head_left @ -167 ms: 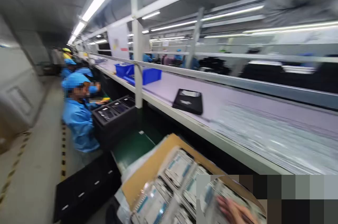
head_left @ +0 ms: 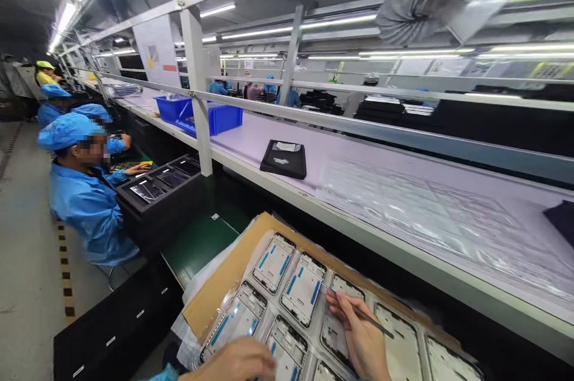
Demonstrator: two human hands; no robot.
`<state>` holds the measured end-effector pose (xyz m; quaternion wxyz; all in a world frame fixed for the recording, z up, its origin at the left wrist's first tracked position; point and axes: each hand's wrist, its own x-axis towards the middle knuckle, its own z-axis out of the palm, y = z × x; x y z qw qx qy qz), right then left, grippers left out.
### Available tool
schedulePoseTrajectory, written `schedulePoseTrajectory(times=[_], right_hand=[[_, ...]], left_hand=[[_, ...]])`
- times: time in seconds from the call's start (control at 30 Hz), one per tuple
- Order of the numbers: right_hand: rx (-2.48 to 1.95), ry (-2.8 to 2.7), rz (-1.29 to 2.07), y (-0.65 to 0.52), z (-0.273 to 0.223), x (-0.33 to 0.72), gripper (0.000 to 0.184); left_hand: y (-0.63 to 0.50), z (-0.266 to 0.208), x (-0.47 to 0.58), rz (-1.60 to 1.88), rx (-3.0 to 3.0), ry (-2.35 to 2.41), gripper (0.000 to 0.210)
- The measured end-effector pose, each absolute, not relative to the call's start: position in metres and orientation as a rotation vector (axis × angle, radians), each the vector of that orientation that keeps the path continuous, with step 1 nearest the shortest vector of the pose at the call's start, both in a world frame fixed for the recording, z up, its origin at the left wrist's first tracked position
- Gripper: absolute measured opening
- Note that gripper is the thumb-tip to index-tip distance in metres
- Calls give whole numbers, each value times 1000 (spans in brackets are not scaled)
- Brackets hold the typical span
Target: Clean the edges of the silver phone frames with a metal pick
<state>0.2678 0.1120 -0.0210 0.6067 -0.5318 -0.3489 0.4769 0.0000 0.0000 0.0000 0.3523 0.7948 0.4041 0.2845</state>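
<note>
A clear plastic tray [head_left: 314,333] of several white phone frames lies on a brown cardboard sheet [head_left: 224,285] in front of me. My right hand [head_left: 361,339] holds thin tweezers [head_left: 365,315] pinched between the fingers, over a frame in the tray's middle. My left hand [head_left: 235,362] rests on the tray's near left corner, fingers curled on the frames.
A long pale conveyor belt [head_left: 403,189] runs behind, carrying a black tray [head_left: 283,159] and blue bins [head_left: 210,115]. Co-workers in blue coats and caps [head_left: 85,189] sit at left beside black trays [head_left: 156,186]. A white post [head_left: 200,100] stands at the belt's edge.
The view has swung down and right and sharpened. Both hands and the whole tray of frames have come into view; the black tray on the belt sits further left in the picture.
</note>
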Motion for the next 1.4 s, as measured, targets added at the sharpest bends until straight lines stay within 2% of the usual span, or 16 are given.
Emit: schedulePoseTrajectory(times=[0.17, 0.4, 0.63, 0.77, 1.03, 1.4], right_hand=[[-1430, -932, 983, 94, -11, 247, 54], [-1472, -1212, 1251, 40, -27, 230, 50], [-1481, -1340, 1163, 42, -64, 238, 46], [-1421, -1458, 1066, 39, -55, 235, 37], [-1326, -1506, 1083, 39, -44, 230, 30], [-1361, -1634, 945, 32, -49, 236, 34]], left_hand=[[30, -5, -4, 372, 2274, 1238, 65], [32, 6, 16, 370, 2333, 1466, 45], [31, 0, 20, 409, 2352, 1486, 44], [30, -1, 19, 409, 2391, 1482, 41], [31, 1, 16, 371, 2481, 1441, 38], [32, -9, 23, 162, 2732, 1468, 46]])
